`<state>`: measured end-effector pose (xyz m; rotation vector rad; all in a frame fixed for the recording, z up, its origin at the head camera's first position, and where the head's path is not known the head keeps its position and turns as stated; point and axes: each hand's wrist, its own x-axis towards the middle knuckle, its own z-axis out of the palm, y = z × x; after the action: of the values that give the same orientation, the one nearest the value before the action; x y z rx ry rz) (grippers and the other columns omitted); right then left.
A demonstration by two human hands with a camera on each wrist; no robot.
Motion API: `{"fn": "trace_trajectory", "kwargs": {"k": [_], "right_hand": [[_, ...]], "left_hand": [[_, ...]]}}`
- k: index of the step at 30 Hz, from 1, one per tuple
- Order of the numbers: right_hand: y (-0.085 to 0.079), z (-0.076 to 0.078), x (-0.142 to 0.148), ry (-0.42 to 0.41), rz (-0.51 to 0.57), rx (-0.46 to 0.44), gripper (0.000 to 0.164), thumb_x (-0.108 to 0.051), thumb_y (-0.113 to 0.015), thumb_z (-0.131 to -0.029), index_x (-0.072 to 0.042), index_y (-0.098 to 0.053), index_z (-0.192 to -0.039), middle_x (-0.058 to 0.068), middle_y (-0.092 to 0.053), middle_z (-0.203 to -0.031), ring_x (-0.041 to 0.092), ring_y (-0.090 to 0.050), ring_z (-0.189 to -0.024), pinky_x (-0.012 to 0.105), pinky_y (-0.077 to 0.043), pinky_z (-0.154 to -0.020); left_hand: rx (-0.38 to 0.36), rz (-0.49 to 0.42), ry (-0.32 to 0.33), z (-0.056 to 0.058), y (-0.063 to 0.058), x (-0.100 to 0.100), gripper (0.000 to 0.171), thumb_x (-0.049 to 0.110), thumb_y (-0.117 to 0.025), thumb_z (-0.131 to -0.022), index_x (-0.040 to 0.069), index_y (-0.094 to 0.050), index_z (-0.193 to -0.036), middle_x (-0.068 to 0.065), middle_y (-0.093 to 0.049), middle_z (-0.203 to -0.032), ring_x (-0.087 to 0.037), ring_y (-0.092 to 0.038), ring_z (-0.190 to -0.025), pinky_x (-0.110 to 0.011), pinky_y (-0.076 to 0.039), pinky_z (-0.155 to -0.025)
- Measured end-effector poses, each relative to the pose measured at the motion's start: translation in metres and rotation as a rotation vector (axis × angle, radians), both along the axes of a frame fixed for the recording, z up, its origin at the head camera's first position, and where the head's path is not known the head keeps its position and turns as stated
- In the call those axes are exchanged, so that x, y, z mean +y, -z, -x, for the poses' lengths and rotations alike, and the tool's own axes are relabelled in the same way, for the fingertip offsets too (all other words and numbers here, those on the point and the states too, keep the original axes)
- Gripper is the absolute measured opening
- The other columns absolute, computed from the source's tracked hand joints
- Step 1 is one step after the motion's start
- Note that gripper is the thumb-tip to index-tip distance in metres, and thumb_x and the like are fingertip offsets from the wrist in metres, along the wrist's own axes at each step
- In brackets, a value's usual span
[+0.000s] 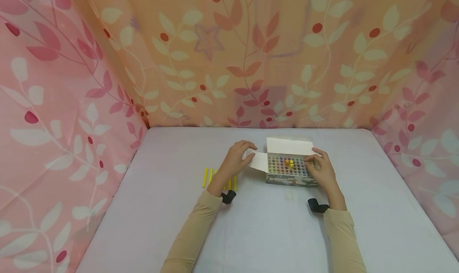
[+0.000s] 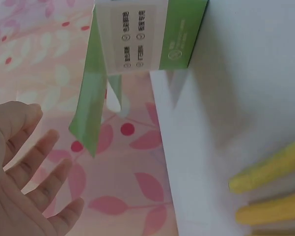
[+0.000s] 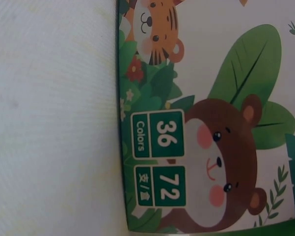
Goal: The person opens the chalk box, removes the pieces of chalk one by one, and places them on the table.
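Note:
A paper box of chalk sticks point(image 1: 291, 180) stands with its lid up, rows of coloured round ends showing inside. Several yellow pieces point(image 1: 289, 163) stick up above the rest near the middle. My left hand point(image 1: 237, 157) is beside the box's left flap point(image 1: 259, 161); in the left wrist view its fingers are spread and loosely bent, apart from the green-backed flap point(image 2: 88, 108). Over the box's right end is my right hand point(image 1: 322, 169), thumb and forefinger bent close above the chalk. Whether they pinch anything cannot be seen; the right wrist view shows only the box front point(image 3: 221, 162).
Several yellow chalk sticks point(image 1: 205, 177) lie side by side left of the box, partly behind the left forearm. A white cloth covers the table point(image 1: 272, 233). Patterned curtains point(image 1: 229, 65) hang at the back and both sides. Black wrist-worn devices point(image 1: 228, 197) sit below the hands.

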<state>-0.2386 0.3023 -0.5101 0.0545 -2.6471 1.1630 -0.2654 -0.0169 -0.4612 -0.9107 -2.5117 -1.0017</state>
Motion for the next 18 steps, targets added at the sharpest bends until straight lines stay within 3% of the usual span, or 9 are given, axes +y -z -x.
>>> {"fn": "trace_trajectory", "kwargs": {"k": [10,18], "right_hand": [[-0.002,-0.001,-0.001,0.002,-0.015,0.004,0.014,-0.014,-0.062,-0.087,-0.002,-0.063,-0.095,0.017,-0.036,-0.141,0.044,-0.030,-0.130,0.063,-0.023,-0.102],[-0.002,-0.001,-0.002,0.013,-0.030,0.002,0.013,-0.014,-0.062,-0.087,-0.003,-0.064,-0.094,0.017,-0.037,-0.140,0.045,-0.033,-0.128,0.064,-0.025,-0.100]], "left_hand": [[0.050,0.098,0.082,0.005,0.002,0.031,0.018,0.018,-0.062,-0.089,0.012,-0.063,-0.106,-0.001,-0.061,-0.113,-0.017,-0.054,-0.110,-0.031,-0.041,-0.097],[0.011,0.237,0.094,0.007,0.000,0.056,0.018,0.021,-0.061,-0.090,0.017,-0.065,-0.106,0.002,-0.059,-0.117,-0.014,-0.052,-0.113,-0.029,-0.038,-0.101]]}}
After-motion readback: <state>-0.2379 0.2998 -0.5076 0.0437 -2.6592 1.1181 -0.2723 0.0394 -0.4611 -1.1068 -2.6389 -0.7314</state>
